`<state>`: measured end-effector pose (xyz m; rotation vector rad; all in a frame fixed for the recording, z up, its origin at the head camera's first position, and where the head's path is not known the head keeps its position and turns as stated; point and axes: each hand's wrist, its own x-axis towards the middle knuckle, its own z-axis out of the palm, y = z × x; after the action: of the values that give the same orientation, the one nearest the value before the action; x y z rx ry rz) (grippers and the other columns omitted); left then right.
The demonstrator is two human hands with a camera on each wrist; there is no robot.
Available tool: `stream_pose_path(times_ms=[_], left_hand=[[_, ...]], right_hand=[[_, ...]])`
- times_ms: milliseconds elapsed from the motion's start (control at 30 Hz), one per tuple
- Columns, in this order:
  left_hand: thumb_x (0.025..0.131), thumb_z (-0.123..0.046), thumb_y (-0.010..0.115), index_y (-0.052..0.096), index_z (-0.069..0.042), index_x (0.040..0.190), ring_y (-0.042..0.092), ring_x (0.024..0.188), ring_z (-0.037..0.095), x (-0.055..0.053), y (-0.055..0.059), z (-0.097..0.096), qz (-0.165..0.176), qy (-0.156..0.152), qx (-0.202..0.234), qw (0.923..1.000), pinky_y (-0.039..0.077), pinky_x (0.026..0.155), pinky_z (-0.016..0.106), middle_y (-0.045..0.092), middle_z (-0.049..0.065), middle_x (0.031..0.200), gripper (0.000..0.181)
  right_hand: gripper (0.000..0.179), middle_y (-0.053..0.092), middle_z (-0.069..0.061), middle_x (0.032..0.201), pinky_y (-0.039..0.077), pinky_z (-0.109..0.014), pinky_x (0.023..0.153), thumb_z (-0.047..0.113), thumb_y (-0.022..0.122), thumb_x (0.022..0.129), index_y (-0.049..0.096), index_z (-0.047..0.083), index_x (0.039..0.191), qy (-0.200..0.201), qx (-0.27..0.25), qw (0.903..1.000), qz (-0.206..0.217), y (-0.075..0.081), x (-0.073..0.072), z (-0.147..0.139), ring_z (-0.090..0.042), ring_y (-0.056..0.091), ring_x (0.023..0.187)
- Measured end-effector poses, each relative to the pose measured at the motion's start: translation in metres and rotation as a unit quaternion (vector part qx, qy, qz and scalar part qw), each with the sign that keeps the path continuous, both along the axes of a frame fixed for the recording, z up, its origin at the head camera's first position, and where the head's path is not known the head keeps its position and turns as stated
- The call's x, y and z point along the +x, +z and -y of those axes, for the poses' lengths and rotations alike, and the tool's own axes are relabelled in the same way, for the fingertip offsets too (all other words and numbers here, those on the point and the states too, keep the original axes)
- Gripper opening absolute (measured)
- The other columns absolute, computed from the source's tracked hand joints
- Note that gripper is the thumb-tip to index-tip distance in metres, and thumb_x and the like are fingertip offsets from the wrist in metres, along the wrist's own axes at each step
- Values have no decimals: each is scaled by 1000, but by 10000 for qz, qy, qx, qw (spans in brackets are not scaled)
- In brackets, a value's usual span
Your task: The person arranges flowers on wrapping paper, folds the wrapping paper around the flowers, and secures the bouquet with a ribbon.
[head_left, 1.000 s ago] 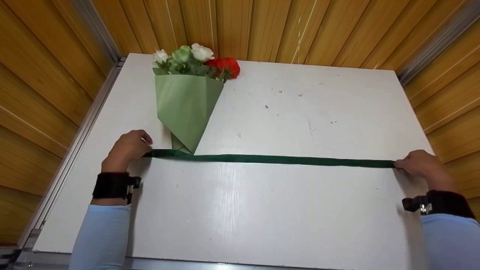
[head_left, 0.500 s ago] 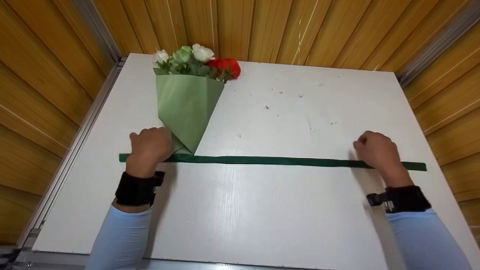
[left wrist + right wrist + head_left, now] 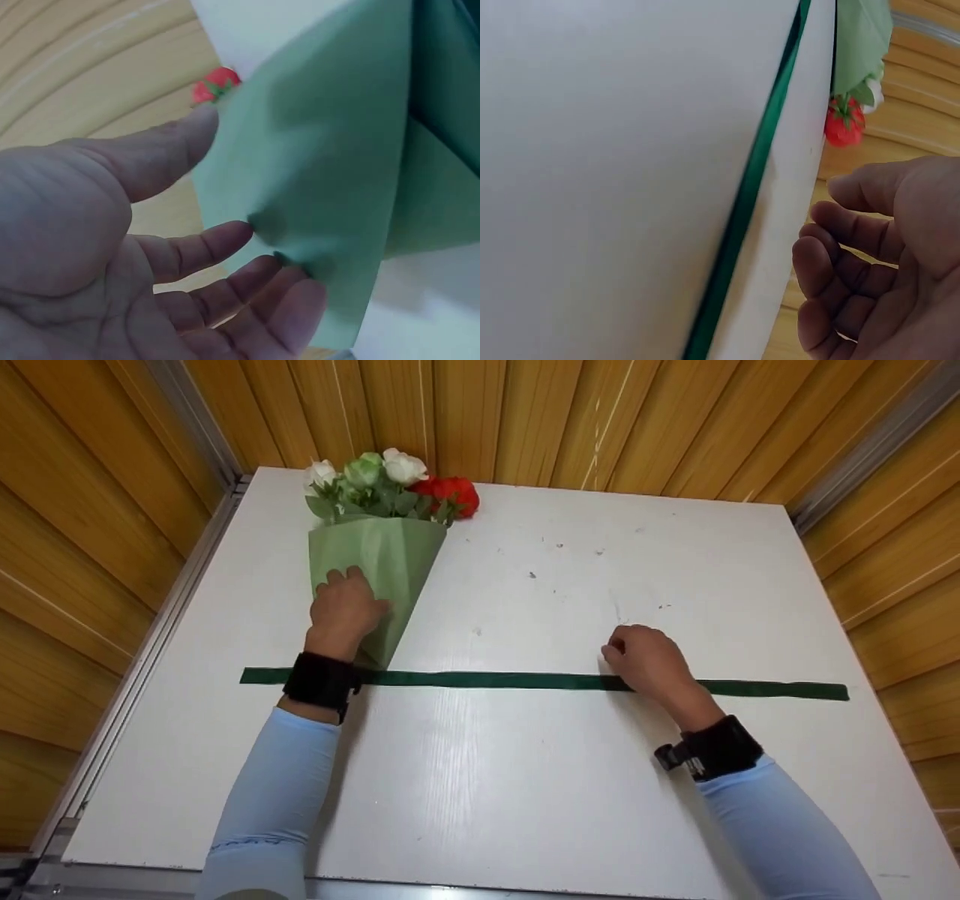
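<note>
A bouquet wrapped in green paper (image 3: 409, 559) lies at the table's back left, its flowers toward the far edge. My left hand (image 3: 345, 611) is over the wrapping, and in the left wrist view its bent fingertips (image 3: 300, 311) come right at the paper (image 3: 330, 150) without gripping it. A long dark green ribbon (image 3: 487, 680) stretches straight across the table, passing by the bouquet's narrow end. Above the ribbon, right of the middle, my right hand (image 3: 649, 660) hovers with loosely curled fingers; the right wrist view shows nothing in its palm.
White and green blooms (image 3: 364, 471) and a red flower (image 3: 459, 496) stick out of the wrapping. Wood-look panels (image 3: 540, 420) wall in the white table (image 3: 525, 795) at the back and sides. A metal rail (image 3: 161, 637) runs along the left edge.
Both hands have let go of the ribbon's ends. My left hand has moved right and forward onto the bouquet wrapping, while my right hand has moved left; the ribbon stays lying straight.
</note>
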<state>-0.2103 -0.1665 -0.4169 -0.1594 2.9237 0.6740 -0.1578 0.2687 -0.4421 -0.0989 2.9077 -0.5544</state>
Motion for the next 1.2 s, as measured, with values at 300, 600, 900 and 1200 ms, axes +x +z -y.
stream_pose_path(times_ms=[300, 600, 900, 1200], left_hand=[[98, -38, 69, 55, 18, 134, 63, 113, 47, -13, -13, 19, 783, 78, 256, 9966, 56, 92, 57, 61, 35, 124, 68], [91, -37, 78, 59, 19, 130, 58, 118, 46, -28, -16, 21, 1079, 212, 41, 9939, 50, 101, 57, 62, 34, 126, 71], [93, -37, 78, 18, 22, 156, 52, 119, 37, -45, -15, 27, 1991, 188, 475, 9786, 49, 103, 48, 47, 34, 148, 105], [92, -33, 79, 43, 13, 149, 54, 114, 35, -53, -22, 34, 1976, 86, 835, 9767, 52, 101, 49, 53, 28, 141, 81]], right_hand=[[18, 68, -7, 88, 47, -37, 73, 20, 63, 101, 74, 6, 100, 217, -71, 9997, 124, -15, 2, 13, -26, 60, 81], [19, 68, -7, 92, 48, -38, 78, 24, 64, 102, 74, 8, 102, 238, -181, 9993, 203, -17, 3, 18, -27, 61, 86], [18, 68, -6, 90, 47, -38, 77, 24, 64, 102, 74, 9, 101, 202, -290, 9993, 143, -21, 9, 26, -26, 61, 85], [19, 70, -6, 92, 49, -38, 78, 24, 65, 102, 74, 8, 102, 196, -340, 9992, 14, -31, 18, 38, -26, 61, 85]])
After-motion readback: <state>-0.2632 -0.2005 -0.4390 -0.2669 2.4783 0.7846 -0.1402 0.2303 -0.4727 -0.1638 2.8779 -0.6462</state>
